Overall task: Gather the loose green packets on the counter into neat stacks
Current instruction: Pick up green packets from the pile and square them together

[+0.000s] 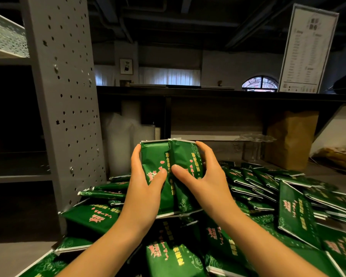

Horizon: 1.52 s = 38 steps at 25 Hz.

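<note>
both hands, left (pixel 146 182) and right (pixel 200 176), gripped a bundle (pixel 168 156) of packets, held above the pile (pixel 288 206) on the counter (pixel 328 172).

left hand (pixel 146 187) + right hand (pixel 206 180) | grip packet bundle (pixel 156 154) | above loose packets (pixel 296 212)

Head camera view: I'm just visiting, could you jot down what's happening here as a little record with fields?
held: bundle of green packets, upright above the pile
left hand: grips the bundle's left side, thumb on front
right hand: grips its right side, thumb on front
counter: loose green packets heaped unevenly around and below the hands
behind: brown paper bag, perforated grey post, menu sign
</note>
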Tool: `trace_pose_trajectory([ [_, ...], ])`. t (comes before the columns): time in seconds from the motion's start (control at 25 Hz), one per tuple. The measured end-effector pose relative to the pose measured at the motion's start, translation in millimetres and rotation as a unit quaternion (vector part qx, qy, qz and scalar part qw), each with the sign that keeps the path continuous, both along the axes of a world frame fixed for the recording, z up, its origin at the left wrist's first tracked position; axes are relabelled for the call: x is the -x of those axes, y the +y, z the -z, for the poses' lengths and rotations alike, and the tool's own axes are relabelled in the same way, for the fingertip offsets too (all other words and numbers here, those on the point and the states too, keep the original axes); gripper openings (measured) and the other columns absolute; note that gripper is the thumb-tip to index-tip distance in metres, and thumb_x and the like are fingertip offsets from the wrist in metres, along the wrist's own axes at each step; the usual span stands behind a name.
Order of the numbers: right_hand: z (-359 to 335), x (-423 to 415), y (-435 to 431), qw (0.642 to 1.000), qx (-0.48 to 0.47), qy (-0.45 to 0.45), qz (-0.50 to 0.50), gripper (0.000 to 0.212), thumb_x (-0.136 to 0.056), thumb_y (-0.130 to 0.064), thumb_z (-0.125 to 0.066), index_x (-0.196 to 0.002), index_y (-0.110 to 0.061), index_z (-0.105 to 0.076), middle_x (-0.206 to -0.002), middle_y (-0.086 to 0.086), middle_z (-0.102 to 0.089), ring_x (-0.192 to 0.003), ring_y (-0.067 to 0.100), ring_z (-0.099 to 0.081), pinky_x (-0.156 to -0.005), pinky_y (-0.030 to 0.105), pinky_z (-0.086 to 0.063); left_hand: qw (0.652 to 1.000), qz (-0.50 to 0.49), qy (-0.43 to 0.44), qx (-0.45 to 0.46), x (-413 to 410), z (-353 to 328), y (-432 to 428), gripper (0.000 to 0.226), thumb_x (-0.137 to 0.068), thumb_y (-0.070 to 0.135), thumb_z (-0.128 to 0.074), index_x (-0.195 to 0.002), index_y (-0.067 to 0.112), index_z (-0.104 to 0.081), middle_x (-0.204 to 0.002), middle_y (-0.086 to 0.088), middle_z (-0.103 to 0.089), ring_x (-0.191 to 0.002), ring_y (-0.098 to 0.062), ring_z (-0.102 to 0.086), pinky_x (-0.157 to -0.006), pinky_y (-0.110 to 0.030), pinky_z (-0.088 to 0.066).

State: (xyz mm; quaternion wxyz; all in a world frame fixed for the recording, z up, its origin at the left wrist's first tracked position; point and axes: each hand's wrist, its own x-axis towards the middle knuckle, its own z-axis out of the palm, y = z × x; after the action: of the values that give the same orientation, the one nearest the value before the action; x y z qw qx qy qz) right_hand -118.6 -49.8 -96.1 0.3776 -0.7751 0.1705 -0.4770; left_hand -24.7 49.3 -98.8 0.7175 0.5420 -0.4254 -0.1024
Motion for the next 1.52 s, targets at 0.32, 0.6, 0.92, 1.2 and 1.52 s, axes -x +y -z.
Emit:
trace_pose_trajectory([
  [0.32,18,-17,16,0.997,-0.035,-0.008,-0.070,0.050,-0.098,-0.046,-0.024,-0.137,-0.044,0.007,-0.133,-0.043,-0.002,-0.114,-0.040,-0.003,-0.092,-0.011,-0.008,0.997,0.072,-0.007,-0.011,13,6,-2,0.064,-0.091,0.040,-0.037,-0.143,0.046,0.000,-0.136,0.028,-0.033,-0.116,0.025,-0.035,-0.089,0.001,-0.029],
  [0.6,8,-12,17,0.991,-0.044,-0.054,-0.114,0.066,-0.097,-0.019,-0.048,-0.143,-0.043,-0.007,-0.126,-0.054,-0.025,-0.124,-0.025,-0.029,-0.106,0.009,-0.030,0.996,0.079,-0.028,-0.006,1,2,-2,0.072,-0.094,0.011,-0.049,-0.147,0.035,-0.007,-0.123,0.022,-0.051,-0.101,0.018,-0.055,-0.086,-0.002,-0.043],
  [0.92,7,-12,21,0.995,-0.034,-0.007,-0.096,0.060,-0.099,-0.036,-0.037,-0.135,-0.049,0.009,-0.143,-0.032,0.001,-0.137,-0.013,0.002,-0.117,0.022,-0.005,0.997,0.071,-0.025,0.012,-4,3,-2,0.064,-0.096,0.000,-0.037,-0.145,0.039,-0.021,-0.129,0.010,-0.055,-0.112,-0.002,-0.057,-0.093,-0.024,-0.047],
  [1.2,0,-4,19,0.978,0.001,0.045,-0.203,0.066,-0.100,-0.038,-0.031,-0.141,-0.041,0.020,-0.153,-0.023,0.018,-0.141,-0.008,0.008,-0.121,0.031,-0.004,0.996,0.073,-0.054,0.010,-11,2,2,0.078,-0.086,0.030,-0.059,-0.146,0.041,-0.010,-0.129,0.014,-0.055,-0.113,0.002,-0.057,-0.095,-0.019,-0.046],
  [1.52,-8,15,-51,0.917,0.145,0.324,0.185,0.046,-0.098,-0.044,-0.035,-0.133,-0.018,-0.049,-0.133,0.007,-0.053,-0.126,0.027,-0.041,-0.097,0.036,-0.038,0.998,0.015,0.051,-0.015,-21,-1,0,0.040,-0.091,0.023,-0.054,-0.130,0.022,-0.044,-0.111,0.000,-0.067,-0.088,-0.007,-0.068,-0.067,-0.023,-0.057],
])
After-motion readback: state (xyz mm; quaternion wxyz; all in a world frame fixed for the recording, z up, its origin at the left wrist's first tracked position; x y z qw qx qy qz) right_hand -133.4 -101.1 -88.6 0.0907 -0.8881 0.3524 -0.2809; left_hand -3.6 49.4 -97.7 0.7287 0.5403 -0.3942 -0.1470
